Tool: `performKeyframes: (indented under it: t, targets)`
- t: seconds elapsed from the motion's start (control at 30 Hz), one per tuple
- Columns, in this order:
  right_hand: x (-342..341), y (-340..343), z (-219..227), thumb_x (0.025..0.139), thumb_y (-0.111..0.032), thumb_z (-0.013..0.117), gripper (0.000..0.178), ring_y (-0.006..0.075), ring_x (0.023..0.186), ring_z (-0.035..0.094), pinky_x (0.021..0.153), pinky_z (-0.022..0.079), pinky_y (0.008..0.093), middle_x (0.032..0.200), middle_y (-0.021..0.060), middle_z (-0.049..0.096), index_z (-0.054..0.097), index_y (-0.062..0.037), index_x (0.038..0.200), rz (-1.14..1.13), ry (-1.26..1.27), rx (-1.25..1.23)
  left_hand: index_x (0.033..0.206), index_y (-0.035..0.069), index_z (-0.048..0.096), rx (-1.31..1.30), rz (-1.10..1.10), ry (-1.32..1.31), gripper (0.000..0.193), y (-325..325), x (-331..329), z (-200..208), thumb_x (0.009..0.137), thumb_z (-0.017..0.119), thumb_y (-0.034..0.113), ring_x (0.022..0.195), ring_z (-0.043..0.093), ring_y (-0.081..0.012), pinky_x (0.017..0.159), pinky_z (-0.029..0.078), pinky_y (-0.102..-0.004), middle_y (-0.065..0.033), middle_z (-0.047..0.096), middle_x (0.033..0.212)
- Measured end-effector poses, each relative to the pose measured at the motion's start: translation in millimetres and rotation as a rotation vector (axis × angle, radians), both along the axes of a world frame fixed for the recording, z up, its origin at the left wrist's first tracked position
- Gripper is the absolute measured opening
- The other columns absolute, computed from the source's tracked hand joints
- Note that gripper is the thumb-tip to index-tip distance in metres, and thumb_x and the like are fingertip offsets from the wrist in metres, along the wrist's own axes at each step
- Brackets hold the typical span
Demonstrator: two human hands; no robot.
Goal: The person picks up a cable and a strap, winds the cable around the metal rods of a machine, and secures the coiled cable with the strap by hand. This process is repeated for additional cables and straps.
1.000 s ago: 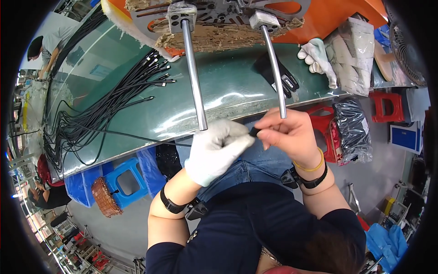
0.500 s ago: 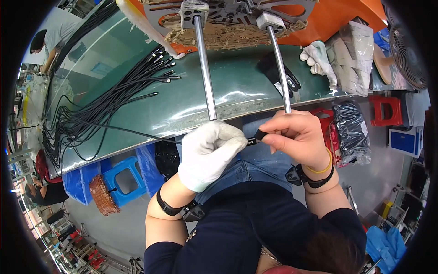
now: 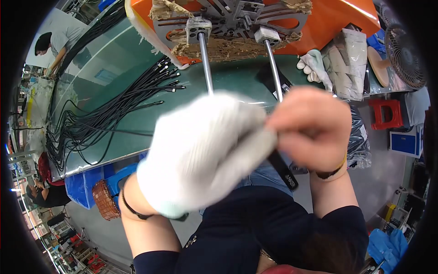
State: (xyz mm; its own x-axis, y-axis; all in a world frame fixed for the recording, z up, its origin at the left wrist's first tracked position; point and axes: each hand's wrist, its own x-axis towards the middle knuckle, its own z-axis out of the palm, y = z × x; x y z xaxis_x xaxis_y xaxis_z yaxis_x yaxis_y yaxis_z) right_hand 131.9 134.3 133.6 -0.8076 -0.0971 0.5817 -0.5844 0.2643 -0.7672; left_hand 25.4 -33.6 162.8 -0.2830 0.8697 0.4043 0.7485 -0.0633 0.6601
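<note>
My left hand [image 3: 200,150], in a white knit glove, is closed and blurred in front of me. A black cable [image 3: 130,132] from the bundle [image 3: 105,109] on the table runs in behind the glove. Bare and also blurred, my right hand [image 3: 315,128] pinches against the gloved fingertips. From where the fingers meet, a flat black strap [image 3: 284,172] with white lettering hangs down at a slant over my lap. The glove hides the cable's held part, and the fingers hide the strap's upper end.
Two metal rods [image 3: 206,64] reach toward me from a fixture [image 3: 228,23] before an orange panel [image 3: 351,13]. On the green table [image 3: 219,75] lie black straps [image 3: 270,80] and a spare glove [image 3: 315,68], near a wrapped package [image 3: 346,64] and a fan [image 3: 406,55].
Both hands have come up larger and closer to the camera, still together. The strap now dangles below the fingers instead of lying between the hands. The view has shifted slightly.
</note>
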Motion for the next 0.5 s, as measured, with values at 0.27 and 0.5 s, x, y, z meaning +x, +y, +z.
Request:
performKeyframes:
  t: [0.27,0.5]
  targets:
    - [-56.8,46.9,-27.0,0.080,0.000,0.059,0.018,0.0090,0.060,0.057,0.055,0.045,0.0178,0.080,0.0093,0.064,0.060,0.0033,0.097,-0.445,-0.210,-0.512,0.090,0.007,0.062,0.198,0.389,0.361,0.019,29.4,-53.3,-25.7,0.073,0.068,0.012,0.064,0.058,-0.0272,0.058,0.049,-0.0327,-0.0099,0.057,0.069]
    - [-59.8,39.8,-20.0,0.081,0.000,0.059,0.015,0.0064,0.062,0.054,0.057,0.042,0.0171,0.081,0.0069,0.063,0.061,0.0043,0.096,-0.708,-0.140,-0.181,0.088,0.005,0.063,0.181,0.546,0.465,0.015,-3.6,-76.1,-42.5,0.074,0.067,0.004,0.060,0.057,-0.0239,0.056,0.047,-0.0289,-0.0105,0.058,0.071]
